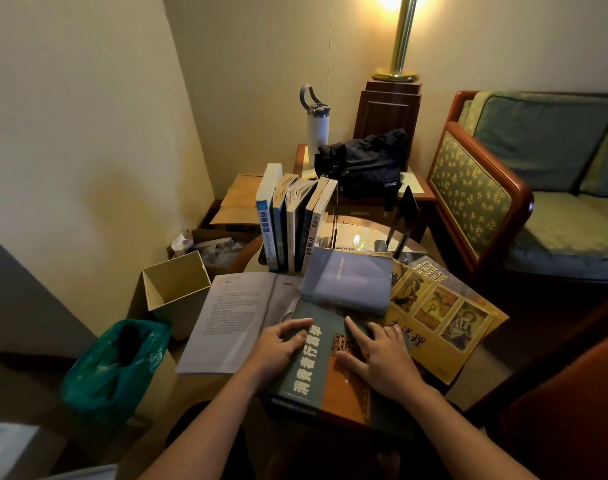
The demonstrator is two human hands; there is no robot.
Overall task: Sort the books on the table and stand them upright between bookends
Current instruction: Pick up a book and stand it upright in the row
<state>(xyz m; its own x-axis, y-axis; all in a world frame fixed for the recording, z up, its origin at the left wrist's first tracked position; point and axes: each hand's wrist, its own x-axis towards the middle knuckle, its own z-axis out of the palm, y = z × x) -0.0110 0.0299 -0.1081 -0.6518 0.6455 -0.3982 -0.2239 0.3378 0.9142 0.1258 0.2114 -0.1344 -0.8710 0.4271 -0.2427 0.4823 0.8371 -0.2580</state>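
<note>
Head view, books part-sorted on the round bench [359, 237].

- **Book in hand:** a green book [313, 375] with pale characters on its cover lies flat at the near edge of the bench, directly in front of you.
- **Left hand:** your left hand [282, 344] sits on the book's left edge with its fingers curled on the cover. The thumb is hidden, so you cannot tell whether it actually grips the edge.
- **Right hand:** your right hand [378, 358] lies palm-down on the right half of the cover, fingers spread and nearly straight. It presses the book and holds nothing.
- **Loose books:** a blue-grey book [347, 278] lies flat just beyond the green one. A yellow art book [444, 313] is partly under it, to the right. An open book [233, 313] lies pages-up to the left and touches the green book.
- **Sorted books:** a row of upright books [292, 220] stands at the far left of the bench, the right-hand ones leaning left.
- **Bookend:** a black bookend [404, 216] stands well apart from the row, to its right.
- **Surroundings:** a black bag [365, 164] and a white bottle [318, 128] sit on a side table behind the bench. A cardboard box [174, 282] and a green plastic bag [119, 358] are to your left.
</note>
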